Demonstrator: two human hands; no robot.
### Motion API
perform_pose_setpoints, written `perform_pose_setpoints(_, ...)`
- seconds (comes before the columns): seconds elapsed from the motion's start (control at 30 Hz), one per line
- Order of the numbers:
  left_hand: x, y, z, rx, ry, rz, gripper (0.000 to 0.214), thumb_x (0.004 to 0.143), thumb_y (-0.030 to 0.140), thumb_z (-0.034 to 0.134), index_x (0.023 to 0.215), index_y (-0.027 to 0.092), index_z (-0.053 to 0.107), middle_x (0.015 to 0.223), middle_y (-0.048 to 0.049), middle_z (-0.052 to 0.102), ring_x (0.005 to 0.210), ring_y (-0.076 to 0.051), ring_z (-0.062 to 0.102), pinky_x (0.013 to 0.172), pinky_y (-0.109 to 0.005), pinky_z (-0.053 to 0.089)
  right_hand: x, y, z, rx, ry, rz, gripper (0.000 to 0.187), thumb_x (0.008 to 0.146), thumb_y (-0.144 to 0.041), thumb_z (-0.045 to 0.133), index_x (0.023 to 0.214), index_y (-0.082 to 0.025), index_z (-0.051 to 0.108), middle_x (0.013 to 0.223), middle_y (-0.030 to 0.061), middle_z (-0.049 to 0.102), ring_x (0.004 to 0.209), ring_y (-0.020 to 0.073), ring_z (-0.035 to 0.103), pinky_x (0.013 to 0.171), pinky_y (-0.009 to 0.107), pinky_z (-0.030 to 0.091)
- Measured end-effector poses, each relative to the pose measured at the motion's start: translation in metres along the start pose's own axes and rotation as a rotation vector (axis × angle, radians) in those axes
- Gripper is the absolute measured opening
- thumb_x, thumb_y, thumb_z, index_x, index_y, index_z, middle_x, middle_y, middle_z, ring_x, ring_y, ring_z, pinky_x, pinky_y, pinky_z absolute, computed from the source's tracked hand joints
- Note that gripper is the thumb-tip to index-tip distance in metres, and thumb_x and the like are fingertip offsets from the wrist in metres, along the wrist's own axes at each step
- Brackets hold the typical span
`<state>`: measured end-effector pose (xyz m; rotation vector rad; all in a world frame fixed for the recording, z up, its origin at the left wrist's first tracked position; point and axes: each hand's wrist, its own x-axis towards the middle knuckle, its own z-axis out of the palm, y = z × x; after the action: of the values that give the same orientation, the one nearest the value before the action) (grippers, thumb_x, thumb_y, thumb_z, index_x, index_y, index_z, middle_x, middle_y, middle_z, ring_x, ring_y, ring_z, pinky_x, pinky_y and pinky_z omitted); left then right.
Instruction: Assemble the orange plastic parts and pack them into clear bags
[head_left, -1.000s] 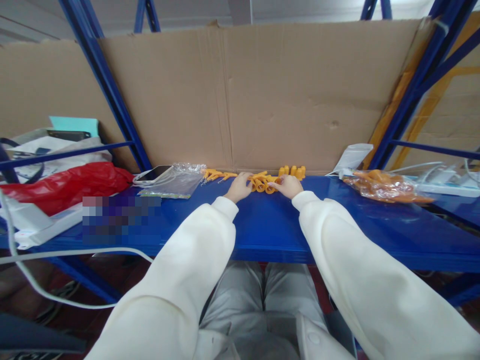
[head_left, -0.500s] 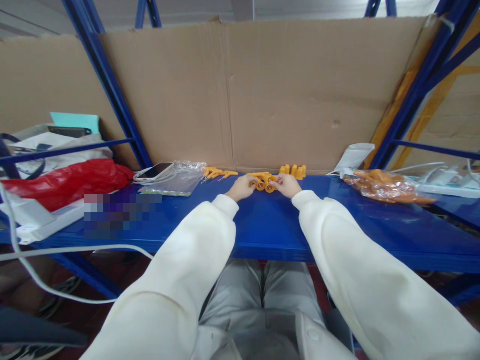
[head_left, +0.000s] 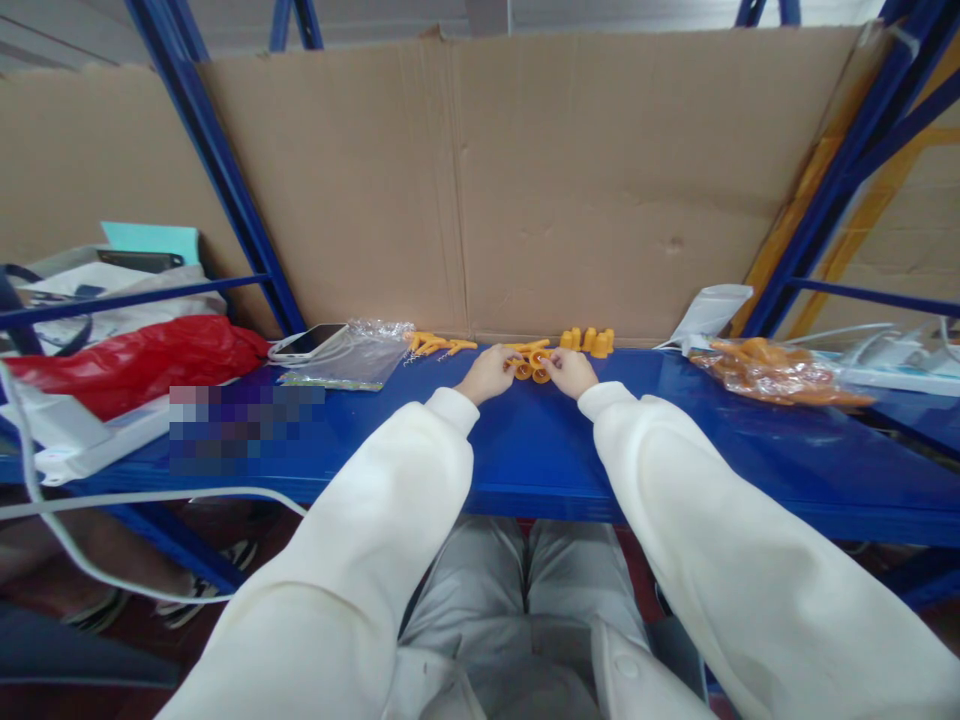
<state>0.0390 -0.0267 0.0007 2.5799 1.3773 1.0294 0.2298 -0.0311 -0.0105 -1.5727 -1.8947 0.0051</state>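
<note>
Item: orange cups (head_left: 523, 371), a small cluster at the centre of the frame, on the blue table (head_left: 547, 460), between the two hands. Exact count uncertain, fingers overlapping.

Left hand (head_left: 487, 372): just left of centre, fingertips drawn in at the left side of the cluster. Right hand (head_left: 571, 372): just right of centre, thumb and fingers bent to the right side. Whether either is clamped on a cup or only touching one, cannot tell at this size. The approach from both sides probably serves to steady the pieces.

Orientation: round mouths face the lower edge of the frame; the long axis appears to run back towards the cardboard panel (head_left: 600, 180), foreshortened. The cups seem to lie on their sides, probably so the openings stay in sight.

Adjacent stock: upright orange pieces (head_left: 592, 343), right of centre, narrow ends up; thin orange pieces (head_left: 435, 346), left of centre, lying flat. The separate groups suggest sorting by shape.

Outlying: clear bag (head_left: 349, 370), left; plastic-wrapped orange bundle (head_left: 772, 370), right, apart from the hands, presumably leaving them room.
</note>
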Motion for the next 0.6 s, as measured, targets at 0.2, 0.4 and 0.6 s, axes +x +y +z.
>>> perform_pose_setpoints(0.2,-0.002,0.000,0.003,0.017,-0.111,0.029,0.039,0.081,0.002,0.057,0.106,0.019,0.081,0.116,-0.0088,0.078,0.114,-0.024,0.071,0.110,-0.037,0.052,0.003,0.002,0.005,0.131,-0.083,-0.085,0.021,0.095,-0.024,0.055,0.076,-0.020,0.064,0.076,0.0054,0.073,0.076,0.0191,0.067,0.071,0.027,0.050)
perform_pose_setpoints(0.4,-0.003,0.000,0.002,0.056,-0.183,0.044,0.044,0.081,0.001,0.054,0.112,0.019,0.079,0.125,-0.0092,0.075,0.124,-0.024,0.067,0.115,-0.036,0.047,-0.001,-0.003,-0.003,0.041,-0.040,0.030,0.009,0.090,-0.022,0.063,0.081,-0.022,0.061,0.085,0.0056,0.073,0.082,0.0206,0.068,0.074,0.029,0.048)
perform_pose_setpoints(0.6,0.000,-0.004,0.005,0.076,-0.112,0.028,0.041,0.079,0.003,0.056,0.109,0.019,0.079,0.121,-0.0115,0.075,0.122,-0.028,0.066,0.117,-0.045,0.045,-0.003,-0.002,-0.005,-0.037,0.037,-0.108,0.004,0.089,-0.021,0.062,0.085,-0.021,0.061,0.099,0.0103,0.070,0.100,0.0274,0.066,0.084,0.037,0.048)
